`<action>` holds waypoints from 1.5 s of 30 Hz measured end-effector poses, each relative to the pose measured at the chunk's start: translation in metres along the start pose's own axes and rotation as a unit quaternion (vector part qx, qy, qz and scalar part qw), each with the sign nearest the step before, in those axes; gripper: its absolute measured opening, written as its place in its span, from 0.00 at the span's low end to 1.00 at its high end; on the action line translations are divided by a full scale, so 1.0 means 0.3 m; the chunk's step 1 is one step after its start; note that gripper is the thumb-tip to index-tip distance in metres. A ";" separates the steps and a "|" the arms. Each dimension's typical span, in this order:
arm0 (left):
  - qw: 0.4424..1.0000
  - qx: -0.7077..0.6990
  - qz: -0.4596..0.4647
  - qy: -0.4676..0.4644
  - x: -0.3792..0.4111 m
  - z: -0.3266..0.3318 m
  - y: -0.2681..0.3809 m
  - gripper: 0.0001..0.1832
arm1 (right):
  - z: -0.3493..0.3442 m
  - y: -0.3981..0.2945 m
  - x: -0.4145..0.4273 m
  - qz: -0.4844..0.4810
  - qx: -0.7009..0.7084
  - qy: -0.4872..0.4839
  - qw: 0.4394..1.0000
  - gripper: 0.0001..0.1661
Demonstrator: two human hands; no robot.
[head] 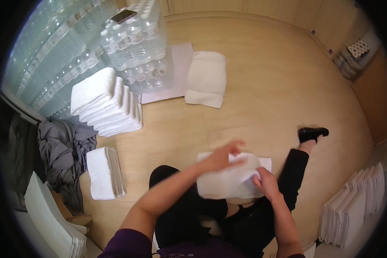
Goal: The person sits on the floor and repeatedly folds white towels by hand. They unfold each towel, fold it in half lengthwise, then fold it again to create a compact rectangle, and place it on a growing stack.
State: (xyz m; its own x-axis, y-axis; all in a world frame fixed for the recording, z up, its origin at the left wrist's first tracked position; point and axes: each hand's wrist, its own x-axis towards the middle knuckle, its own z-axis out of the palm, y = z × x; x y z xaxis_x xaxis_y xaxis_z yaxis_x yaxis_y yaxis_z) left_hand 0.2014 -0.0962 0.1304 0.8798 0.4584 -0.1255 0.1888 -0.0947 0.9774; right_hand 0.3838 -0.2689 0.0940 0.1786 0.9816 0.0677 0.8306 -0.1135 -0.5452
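Observation:
A white towel (225,183) lies partly folded over my lap and the floor before me. My left hand (224,158), slightly blurred, hovers at its upper part with the fingers apart. The towel's right side is gripped between the thumb and fingers of my right hand (267,183). Beyond, a folded white towel (206,79) rests flat on the floor, touching a pale board (180,71). To the left stand a tall stack of folded white towels (108,103) and a smaller stack of folded white cloths (104,174).
Shrink-wrapped water bottles (138,48) rise at the upper left, with a smartphone (124,16) on top. Crumpled grey fabric (59,145) lies at the left. More folded white cloths stand at the lower left (51,219) and lower right (345,209). My outstretched leg (295,171) borders the right.

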 end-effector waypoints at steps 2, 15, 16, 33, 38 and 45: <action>0.964 0.242 0.045 0.103 -0.100 0.159 -0.014 0.32 | -0.084 -0.110 0.048 0.005 0.021 0.016 1.000 0.12; 0.869 0.277 -0.005 0.410 -0.144 -0.112 -0.211 0.18 | -0.549 -0.273 0.050 -0.086 -0.016 -0.025 0.996 0.16; 0.853 0.292 0.034 0.432 -0.142 -0.149 -0.190 0.16 | -0.566 -0.269 0.046 -0.100 -0.056 -0.021 0.993 0.18; 0.843 0.515 -0.144 0.058 -0.152 -0.596 -0.107 0.19 | -0.455 0.264 0.132 -0.026 -0.056 -0.002 0.998 0.13; 0.745 0.606 -0.197 0.199 -0.174 -0.558 -0.374 0.20 | -0.304 0.312 0.150 0.047 -0.083 0.065 0.993 0.13; 0.694 0.616 -0.090 0.361 -0.152 -0.602 -0.471 0.21 | -0.267 0.371 0.141 0.086 -0.135 0.097 0.982 0.07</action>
State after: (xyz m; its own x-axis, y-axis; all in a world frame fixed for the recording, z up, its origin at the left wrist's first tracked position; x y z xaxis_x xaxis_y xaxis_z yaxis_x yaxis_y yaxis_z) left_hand 0.0559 0.0559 0.0287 0.4297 0.8423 0.3255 0.8885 -0.4587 0.0141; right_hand 0.5262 -0.2523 0.1031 0.4037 0.8997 0.1662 0.8845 -0.3373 -0.3222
